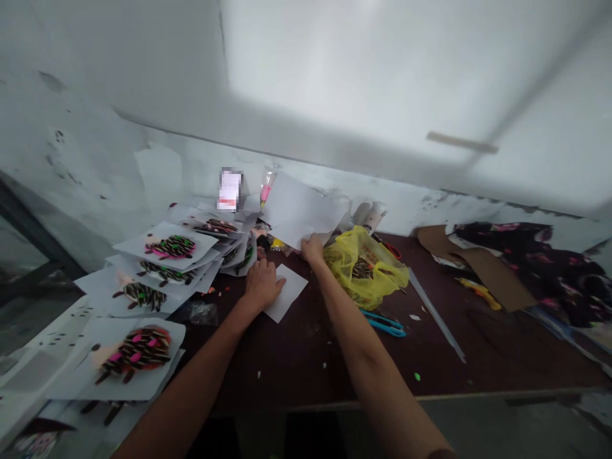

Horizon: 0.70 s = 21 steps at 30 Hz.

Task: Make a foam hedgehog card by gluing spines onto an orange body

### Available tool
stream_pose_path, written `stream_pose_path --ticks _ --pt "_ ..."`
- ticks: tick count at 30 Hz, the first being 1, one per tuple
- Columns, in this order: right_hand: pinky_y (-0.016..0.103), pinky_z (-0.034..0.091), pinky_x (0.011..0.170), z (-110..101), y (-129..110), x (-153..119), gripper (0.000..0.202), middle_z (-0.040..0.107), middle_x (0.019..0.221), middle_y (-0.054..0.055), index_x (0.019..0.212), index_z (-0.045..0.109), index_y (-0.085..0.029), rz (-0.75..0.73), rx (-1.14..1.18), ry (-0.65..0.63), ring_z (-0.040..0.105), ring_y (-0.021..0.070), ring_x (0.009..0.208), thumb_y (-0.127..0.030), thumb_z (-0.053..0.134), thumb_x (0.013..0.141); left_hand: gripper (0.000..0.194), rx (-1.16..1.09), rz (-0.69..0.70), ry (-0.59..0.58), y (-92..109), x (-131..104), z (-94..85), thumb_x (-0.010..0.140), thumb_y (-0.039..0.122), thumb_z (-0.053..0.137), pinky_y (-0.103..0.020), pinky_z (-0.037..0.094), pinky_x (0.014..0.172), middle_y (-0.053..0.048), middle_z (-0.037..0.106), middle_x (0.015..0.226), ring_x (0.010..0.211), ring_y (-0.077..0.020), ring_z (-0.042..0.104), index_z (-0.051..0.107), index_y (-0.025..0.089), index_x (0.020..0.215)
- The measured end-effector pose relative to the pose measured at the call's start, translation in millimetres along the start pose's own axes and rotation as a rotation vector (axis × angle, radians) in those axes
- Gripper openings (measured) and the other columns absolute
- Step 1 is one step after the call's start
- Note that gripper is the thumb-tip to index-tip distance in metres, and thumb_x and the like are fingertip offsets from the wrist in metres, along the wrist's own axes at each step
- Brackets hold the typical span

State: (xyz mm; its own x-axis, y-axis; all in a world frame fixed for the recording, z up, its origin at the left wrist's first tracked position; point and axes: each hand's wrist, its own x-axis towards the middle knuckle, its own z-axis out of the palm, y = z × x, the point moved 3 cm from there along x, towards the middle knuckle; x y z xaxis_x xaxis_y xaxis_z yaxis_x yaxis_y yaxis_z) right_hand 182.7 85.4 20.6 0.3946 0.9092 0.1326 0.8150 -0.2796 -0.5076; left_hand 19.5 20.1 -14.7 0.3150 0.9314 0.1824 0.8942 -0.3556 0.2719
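My right hand [312, 248] grips the lower edge of a large white sheet of paper [303, 207], which is tilted up towards the wall. My left hand [264, 284] rests at the left side of a smaller white piece of paper [291, 293] lying on the table; its thumb is spread from the fingers, and its fingertips are partly hidden. Beyond that hand are small coloured pieces, including a yellow one [276, 243]. Close by my right forearm sits a yellow plastic bag [351, 245] with thin brown striped pieces inside.
Stacked white sheets with hedgehog-like collages [169, 247] fill the left side. A phone [230, 191] stands at the wall. Right of the bag lie blue-handled scissors [385, 324], a clear ruler-like strip [436, 313], a yellow cutter [480, 293], brown cardboard [500, 280] and dark floral fabric [521, 261].
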Motion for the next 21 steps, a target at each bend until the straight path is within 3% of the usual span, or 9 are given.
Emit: stream_pose_path --ticks 4,6,8,11,13,15,21 --pt "0.038 0.042 0.098 -3 -6 -22 0.055 0.058 0.128 0.027 0.141 0.038 0.002 -0.075 -0.045 0.016 0.057 0.0293 0.116 -0.01 0.048 0.089 0.026 -0.023 -0.001 -0.017 0 0 -0.1 0.087 0.035 0.057 -0.043 0.045 0.092 -0.02 0.065 0.11 0.108 -0.0345 0.06 0.065 0.014 0.099" --pt "0.041 0.037 0.105 -12 -10 -40 0.062 0.047 0.14 0.029 0.146 0.031 0.002 -0.192 -0.118 0.072 0.049 0.0309 0.126 -0.008 0.047 0.087 0.028 -0.014 0.002 -0.011 -1 0 0.5 0.087 0.035 0.057 -0.043 0.046 0.092 -0.021 0.064 0.111 0.108 -0.0346 0.06 0.064 0.013 0.103" --pt "0.041 0.037 0.106 -21 -10 -63 0.056 0.05 0.138 0.025 0.144 0.038 -0.004 -0.311 -0.146 0.074 0.048 0.0291 0.125 -0.01 0.046 0.089 0.029 0.0 0.0 -0.002 -3 1 1.7 0.086 0.036 0.057 -0.043 0.046 0.091 -0.021 0.065 0.111 0.108 -0.0344 0.06 0.063 0.014 0.104" --pt "0.034 0.043 0.097 -40 1 -106 0.034 0.062 0.119 0.016 0.124 0.058 -0.012 -0.405 -0.15 0.041 0.056 0.0233 0.11 -0.016 0.043 0.094 0.03 0.005 -0.01 0.006 -6 4 4.8 0.085 0.04 0.058 -0.043 0.047 0.089 -0.019 0.067 0.108 0.105 -0.0339 0.061 0.065 0.016 0.101" --pt "0.031 0.044 0.087 -52 16 -132 0.024 0.066 0.105 0.011 0.105 0.066 -0.016 -0.369 -0.209 -0.024 0.059 0.0218 0.099 -0.02 0.044 0.096 0.029 0.007 -0.023 0.011 -9 6 6.9 0.084 0.041 0.057 -0.043 0.048 0.089 -0.018 0.068 0.106 0.104 -0.0334 0.062 0.066 0.017 0.099" --pt "0.03 0.044 0.081 -67 36 -154 0.023 0.067 0.099 0.01 0.099 0.067 -0.016 -0.263 -0.289 -0.07 0.061 0.0216 0.093 -0.021 0.045 0.096 0.028 -0.006 -0.023 0.003 -10 6 9.0 0.083 0.04 0.056 -0.042 0.048 0.088 -0.018 0.069 0.102 0.101 -0.0333 0.063 0.068 0.016 0.094" --pt "0.032 0.043 0.08 -109 95 -181 0.027 0.067 0.106 0.016 0.104 0.066 -0.014 -0.046 -0.622 -0.119 0.063 0.0259 0.1 -0.009 0.044 0.09 0.018 -0.131 -0.012 0.002 -11 8 7.9 0.082 0.033 0.055 -0.037 0.049 0.08 -0.011 0.071 0.094 0.092 -0.0283 0.065 0.065 0.02 0.089"
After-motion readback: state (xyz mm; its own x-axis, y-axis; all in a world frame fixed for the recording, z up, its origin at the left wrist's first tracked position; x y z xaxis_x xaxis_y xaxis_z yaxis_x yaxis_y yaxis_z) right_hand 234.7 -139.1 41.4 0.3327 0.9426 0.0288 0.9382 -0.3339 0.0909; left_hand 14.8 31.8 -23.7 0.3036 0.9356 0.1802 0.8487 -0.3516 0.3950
